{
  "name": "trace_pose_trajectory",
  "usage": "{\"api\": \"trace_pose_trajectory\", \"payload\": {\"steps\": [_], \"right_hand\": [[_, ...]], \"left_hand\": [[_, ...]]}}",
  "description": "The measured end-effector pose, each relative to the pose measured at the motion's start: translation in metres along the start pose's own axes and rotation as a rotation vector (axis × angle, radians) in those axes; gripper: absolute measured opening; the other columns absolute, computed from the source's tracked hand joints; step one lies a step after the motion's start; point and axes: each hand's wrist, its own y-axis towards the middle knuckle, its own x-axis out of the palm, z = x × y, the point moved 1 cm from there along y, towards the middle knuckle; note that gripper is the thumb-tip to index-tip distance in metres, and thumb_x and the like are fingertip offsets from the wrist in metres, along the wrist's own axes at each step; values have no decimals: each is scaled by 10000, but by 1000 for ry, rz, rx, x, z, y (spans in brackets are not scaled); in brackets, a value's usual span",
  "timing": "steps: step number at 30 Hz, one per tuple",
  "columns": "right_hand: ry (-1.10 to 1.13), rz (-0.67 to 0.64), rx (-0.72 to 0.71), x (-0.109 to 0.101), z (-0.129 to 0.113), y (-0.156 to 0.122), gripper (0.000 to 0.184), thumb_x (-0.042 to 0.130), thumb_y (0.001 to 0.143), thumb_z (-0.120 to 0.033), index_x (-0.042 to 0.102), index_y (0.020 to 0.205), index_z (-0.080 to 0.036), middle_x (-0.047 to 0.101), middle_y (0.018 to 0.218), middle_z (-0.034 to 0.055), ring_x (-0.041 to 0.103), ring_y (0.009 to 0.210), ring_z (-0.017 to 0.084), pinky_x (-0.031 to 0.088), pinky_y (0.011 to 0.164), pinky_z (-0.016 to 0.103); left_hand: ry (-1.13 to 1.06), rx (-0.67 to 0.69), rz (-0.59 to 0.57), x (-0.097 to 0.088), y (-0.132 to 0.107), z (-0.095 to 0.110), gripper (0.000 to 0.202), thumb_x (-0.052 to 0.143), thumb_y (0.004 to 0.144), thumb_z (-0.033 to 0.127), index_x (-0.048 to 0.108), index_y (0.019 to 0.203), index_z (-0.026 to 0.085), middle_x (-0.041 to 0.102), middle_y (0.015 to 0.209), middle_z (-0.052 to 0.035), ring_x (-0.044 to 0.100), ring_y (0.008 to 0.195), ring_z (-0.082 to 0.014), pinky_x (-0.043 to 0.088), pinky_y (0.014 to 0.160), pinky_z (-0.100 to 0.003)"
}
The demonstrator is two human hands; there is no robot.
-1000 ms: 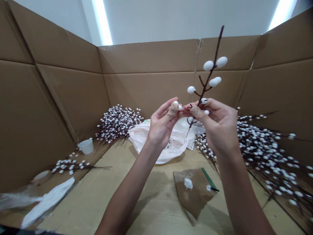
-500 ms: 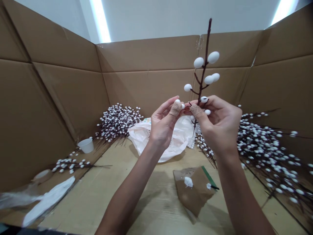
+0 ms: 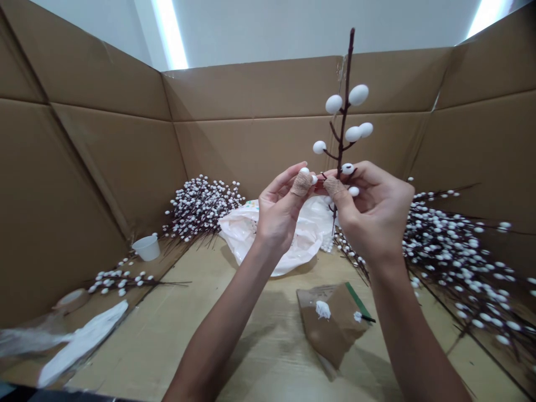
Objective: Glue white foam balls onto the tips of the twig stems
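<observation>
My right hand (image 3: 371, 209) pinches a dark brown artificial berry branch (image 3: 344, 114) near its lower end, holding it upright. Several white berries sit on its short twigs, and at least one twig on the left side is bare. Small white berries (image 3: 309, 175) are pinched between the thumb and fingers of my left hand (image 3: 281, 209), close against a lower left twig. Whether a berry there touches the twig is hidden by the fingertips. Both thumbs are wrapped in tan tape. Below lies a cardboard piece (image 3: 330, 335) bearing dabs of white paste (image 3: 322, 310).
A white plastic bag (image 3: 288, 259) lies behind my hands. Berry branches are heaped at the back left (image 3: 201, 206) and on the right (image 3: 456, 251). On the left are a white cup (image 3: 146, 248), a few branches (image 3: 121, 282), a tape roll (image 3: 71, 300) and white plastic (image 3: 86, 340). Cardboard walls surround the table.
The branch's top has tipped slightly to the left and stands more upright. My hands stay in nearly the same place, both keeping their pinch.
</observation>
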Motion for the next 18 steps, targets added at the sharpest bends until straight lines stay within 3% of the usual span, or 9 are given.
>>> {"api": "trace_pose_trajectory", "payload": {"steps": [5,18], "right_hand": [[0,1,11,0,0,-1,108,673,797,-241,600,734,-193,648,738,18,654,668,152,567,662,295],[-17,-6,-15,-2,1,-1,75,663,798,-228,622,739,-209,643,726,22,625,663,158,532,588,292]], "left_hand": [[44,46,-18,-1,1,-1,133,795,688,234,739,809,229,722,760,18,687,878,-157,531,867,-290],[88,63,-11,-1,0,2,160,814,648,192,740,784,233,732,768,10,678,972,-202,526,892,-325]]}}
